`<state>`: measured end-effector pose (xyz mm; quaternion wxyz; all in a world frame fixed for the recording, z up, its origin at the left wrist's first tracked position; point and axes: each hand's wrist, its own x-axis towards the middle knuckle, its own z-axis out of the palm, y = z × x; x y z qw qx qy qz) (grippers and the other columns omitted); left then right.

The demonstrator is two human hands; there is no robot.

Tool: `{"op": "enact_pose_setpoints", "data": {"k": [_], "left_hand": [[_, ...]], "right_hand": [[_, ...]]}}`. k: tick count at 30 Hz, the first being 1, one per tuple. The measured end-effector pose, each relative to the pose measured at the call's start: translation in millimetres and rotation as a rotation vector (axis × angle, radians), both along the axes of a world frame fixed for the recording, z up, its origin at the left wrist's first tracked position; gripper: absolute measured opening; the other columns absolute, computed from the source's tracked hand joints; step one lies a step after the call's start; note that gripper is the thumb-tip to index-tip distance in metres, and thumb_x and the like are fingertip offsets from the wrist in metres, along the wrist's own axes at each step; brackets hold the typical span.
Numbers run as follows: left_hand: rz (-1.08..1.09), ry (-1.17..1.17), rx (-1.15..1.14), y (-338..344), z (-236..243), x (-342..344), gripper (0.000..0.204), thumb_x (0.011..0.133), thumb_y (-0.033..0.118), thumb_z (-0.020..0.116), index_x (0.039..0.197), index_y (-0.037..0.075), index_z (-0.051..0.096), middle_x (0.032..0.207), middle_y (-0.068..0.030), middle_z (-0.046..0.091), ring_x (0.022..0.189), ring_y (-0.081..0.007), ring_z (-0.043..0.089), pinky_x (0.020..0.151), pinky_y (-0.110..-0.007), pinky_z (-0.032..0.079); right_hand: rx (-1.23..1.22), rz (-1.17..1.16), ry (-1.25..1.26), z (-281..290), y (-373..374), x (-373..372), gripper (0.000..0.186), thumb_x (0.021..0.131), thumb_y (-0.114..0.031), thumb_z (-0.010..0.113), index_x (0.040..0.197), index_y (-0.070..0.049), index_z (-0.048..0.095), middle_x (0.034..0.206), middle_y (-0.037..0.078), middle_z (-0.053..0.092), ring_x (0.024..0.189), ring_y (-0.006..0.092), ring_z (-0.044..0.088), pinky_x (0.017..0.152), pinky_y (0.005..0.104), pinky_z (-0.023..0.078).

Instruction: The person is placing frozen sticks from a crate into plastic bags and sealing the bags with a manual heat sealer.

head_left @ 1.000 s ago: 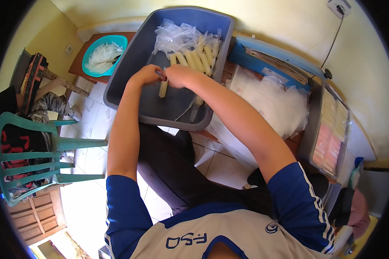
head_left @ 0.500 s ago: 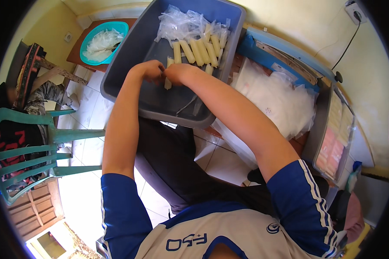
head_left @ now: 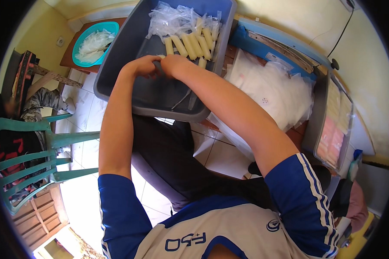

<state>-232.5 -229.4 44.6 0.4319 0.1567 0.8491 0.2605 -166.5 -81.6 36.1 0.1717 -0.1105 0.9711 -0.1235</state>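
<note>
Over a large grey plastic tub (head_left: 100,82), my two hands meet close together. My left hand (head_left: 143,66) is closed, its fingers bent in toward the right one. My right hand (head_left: 173,64) is closed too, knuckles up. Between them is a pale yellow filled plastic tube (head_left: 161,56); just a bit of its top shows, and my hands hide the rest. Beyond them, several similar pale yellow tubes (head_left: 188,45) lie side by side in the tub. Crumpled clear plastic bags (head_left: 170,19) are heaped at its far end.
A turquoise basket (head_left: 78,39) with clear plastic stands at the far left. To the right lie white plastic bags (head_left: 268,93), a blue sealer-like machine (head_left: 255,45) and a container (head_left: 307,140) of pink and pale packs. A green chair (head_left: 58,139) stands at left, a person's camouflage-clad leg (head_left: 45,101) behind it.
The view has shifted, so the tub appears a little further left and up. My hands stay together; the lower end of the tube, visible before below my fingers, is now hidden.
</note>
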Motion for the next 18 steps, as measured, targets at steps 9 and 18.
{"op": "enact_pose_setpoints", "data": {"k": [9,18], "left_hand": [[-0.043,-0.079,0.174,10.9,-2.0,7.0,0.065,0.085,0.007,0.061,0.146,0.019,0.043,0.119,-0.0097,0.067,0.108,-0.0233,0.063,0.086,-0.041,0.052],[-0.114,-0.111,-0.033,18.0,-4.1,4.9,0.065,0.087,0.013,0.062,0.148,0.019,0.041,0.127,-0.0069,0.065,0.115,-0.0226,0.061,0.093,-0.043,0.051]], "right_hand": [[-0.018,-0.085,0.027,11.1,28.7,-2.3,0.034,0.083,-0.025,0.070,0.112,-0.007,0.072,0.114,0.019,0.069,0.105,0.0332,0.068,0.087,0.0404,0.056],[0.065,0.001,-0.033,-7.5,15.8,1.4,0.033,0.084,-0.025,0.070,0.112,-0.008,0.073,0.116,0.014,0.070,0.108,0.0300,0.068,0.089,0.0411,0.055]]}}
